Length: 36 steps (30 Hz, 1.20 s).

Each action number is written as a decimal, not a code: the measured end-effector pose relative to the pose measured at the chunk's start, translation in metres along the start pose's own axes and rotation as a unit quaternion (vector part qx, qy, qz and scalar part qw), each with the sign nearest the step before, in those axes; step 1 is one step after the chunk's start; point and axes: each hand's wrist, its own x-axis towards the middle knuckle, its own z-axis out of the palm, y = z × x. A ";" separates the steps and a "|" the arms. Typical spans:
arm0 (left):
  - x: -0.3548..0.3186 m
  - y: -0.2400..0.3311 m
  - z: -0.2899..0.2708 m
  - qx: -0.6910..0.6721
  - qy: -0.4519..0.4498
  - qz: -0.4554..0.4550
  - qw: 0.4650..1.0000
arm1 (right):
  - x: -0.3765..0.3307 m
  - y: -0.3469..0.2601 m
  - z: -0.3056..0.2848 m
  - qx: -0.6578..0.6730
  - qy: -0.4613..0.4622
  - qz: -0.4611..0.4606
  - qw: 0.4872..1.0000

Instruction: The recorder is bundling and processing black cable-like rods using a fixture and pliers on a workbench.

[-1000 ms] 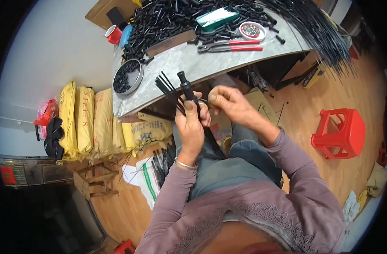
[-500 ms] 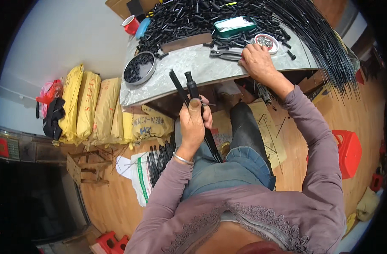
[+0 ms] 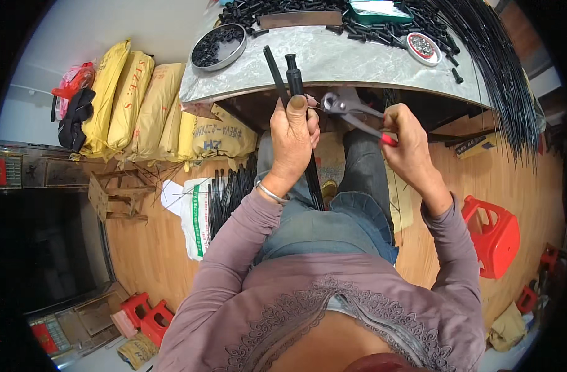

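Note:
My left hand point(image 3: 291, 133) is closed round a bundle of long black rods point(image 3: 274, 71), held upright over my lap. A black plastic tube-shaped piece point(image 3: 294, 79) with a flared end stands out of the same grip, and my thumb presses near its base. In my right hand point(image 3: 408, 139) is a pair of metal pliers point(image 3: 336, 105) with red on a handle. Its head is just right of my left fingertips, in front of the table edge. Whether the jaws grip anything is too small to tell.
On the grey table point(image 3: 283, 53) are a round tray point(image 3: 236, 57) of small black parts, a white dish point(image 3: 437, 58) of small metal pieces and heaped black plastic parts point(image 3: 376, 36). Thin black rods point(image 3: 503, 74) hang over its right side. Yellow sacks point(image 3: 125, 102) and a red stool point(image 3: 495, 239) stand nearby.
My right hand has lifted the pliers off the table and brought them beside my left hand. My left hand still holds the rods; the view has shifted.

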 end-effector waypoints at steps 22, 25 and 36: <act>-0.007 -0.002 0.013 0.046 -0.010 0.034 0.998 | -0.025 -0.020 -0.032 0.711 -0.405 0.362 0.447; -0.004 -0.005 0.006 0.055 -0.006 0.039 0.998 | -0.008 -0.030 -0.041 0.311 -0.420 0.202 0.828; -0.009 0.000 0.000 0.026 -0.005 0.009 1.000 | 0.007 -0.061 -0.049 0.198 -0.465 0.260 0.823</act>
